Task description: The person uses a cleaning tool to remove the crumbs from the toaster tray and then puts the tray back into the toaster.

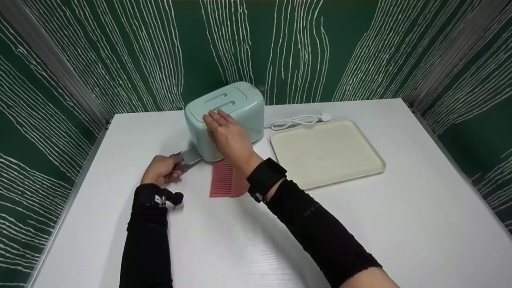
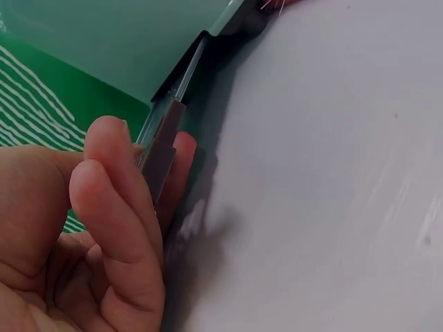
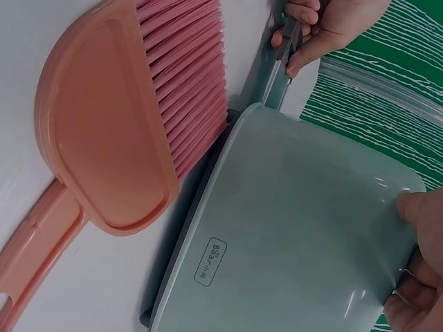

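Observation:
A mint-green toaster (image 1: pixel 252 116) with two slots in its top stands near the back of the table. From the bottom of its left end a thin crumb tray (image 1: pixel 191 155) sticks partway out. My left hand (image 1: pixel 161 170) pinches the tray's dark end piece (image 2: pixel 158 162) between thumb and fingers. Across the toaster's top front edge lies my right hand (image 1: pixel 230 136), fingers extended over the top. In front of the toaster is a coral-pink hand brush (image 3: pixel 104 117); my right forearm hides its handle in the head view.
A cream rectangular tray (image 1: pixel 328 154) lies to the right of the toaster. Behind it sits a bundled white power cord (image 1: pixel 296 121) with its plug. Green walls with white streaks (image 1: pixel 288 48) enclose the table's back and sides.

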